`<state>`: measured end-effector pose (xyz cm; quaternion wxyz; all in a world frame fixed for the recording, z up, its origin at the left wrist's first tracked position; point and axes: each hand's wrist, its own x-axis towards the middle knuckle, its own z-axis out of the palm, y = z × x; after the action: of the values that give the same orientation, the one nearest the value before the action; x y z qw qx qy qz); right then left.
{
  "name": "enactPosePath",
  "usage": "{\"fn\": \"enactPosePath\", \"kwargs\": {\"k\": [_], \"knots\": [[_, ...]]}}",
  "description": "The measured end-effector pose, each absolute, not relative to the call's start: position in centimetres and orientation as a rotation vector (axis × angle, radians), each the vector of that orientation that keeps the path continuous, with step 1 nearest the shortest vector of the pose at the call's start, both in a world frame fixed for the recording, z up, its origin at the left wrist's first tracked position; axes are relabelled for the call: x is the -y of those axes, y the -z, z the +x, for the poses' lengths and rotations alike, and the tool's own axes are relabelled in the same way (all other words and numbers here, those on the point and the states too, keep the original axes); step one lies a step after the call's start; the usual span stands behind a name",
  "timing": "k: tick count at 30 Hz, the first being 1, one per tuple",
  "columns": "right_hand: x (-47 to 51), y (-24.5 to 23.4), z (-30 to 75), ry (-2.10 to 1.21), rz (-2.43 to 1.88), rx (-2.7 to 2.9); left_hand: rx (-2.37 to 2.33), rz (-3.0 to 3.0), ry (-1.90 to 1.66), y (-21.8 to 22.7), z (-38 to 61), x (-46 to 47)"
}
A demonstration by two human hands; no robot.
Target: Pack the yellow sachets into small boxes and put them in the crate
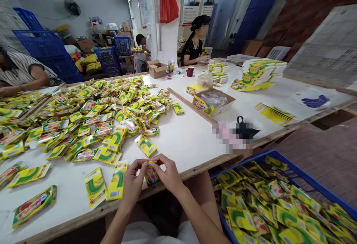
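Both hands grip one small yellow-and-green printed box [151, 175] at the near edge of the white table. My left hand [135, 179] pinches its upper left side, and my right hand [166, 172] has thumb and fingers closed on its upper right. The fingers cover the top end of the box, so whether its flap is open or closed is hidden. Just left of my left hand lie two flat yellow boxes, one nearer [117, 181] and one farther left [95, 186]. Another box [145, 145] rests just beyond my hands.
A large heap of similar boxes [103, 114] spreads over the table's left side. At lower right stands a blue crate [309, 179] full of them. A wooden strip [192, 106], an open carton [213, 103] and stacked packs [259, 73] lie farther right. Other people sit around.
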<state>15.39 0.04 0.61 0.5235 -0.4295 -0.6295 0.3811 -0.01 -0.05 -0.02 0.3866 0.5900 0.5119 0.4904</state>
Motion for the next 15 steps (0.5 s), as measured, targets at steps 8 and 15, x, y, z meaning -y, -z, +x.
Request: {"fn": "enactPosePath", "kwargs": {"k": [8, 15], "knots": [[-0.6, 0.1, 14.9, -0.816, -0.998, 1.541, -1.247, 1.614, -1.339, 1.2, -0.1, 0.8], [4.6, -2.8, 22.9, -0.127, -1.208, 1.37, -1.741, 1.965, -1.236, 0.7, -3.2, 1.2]]}}
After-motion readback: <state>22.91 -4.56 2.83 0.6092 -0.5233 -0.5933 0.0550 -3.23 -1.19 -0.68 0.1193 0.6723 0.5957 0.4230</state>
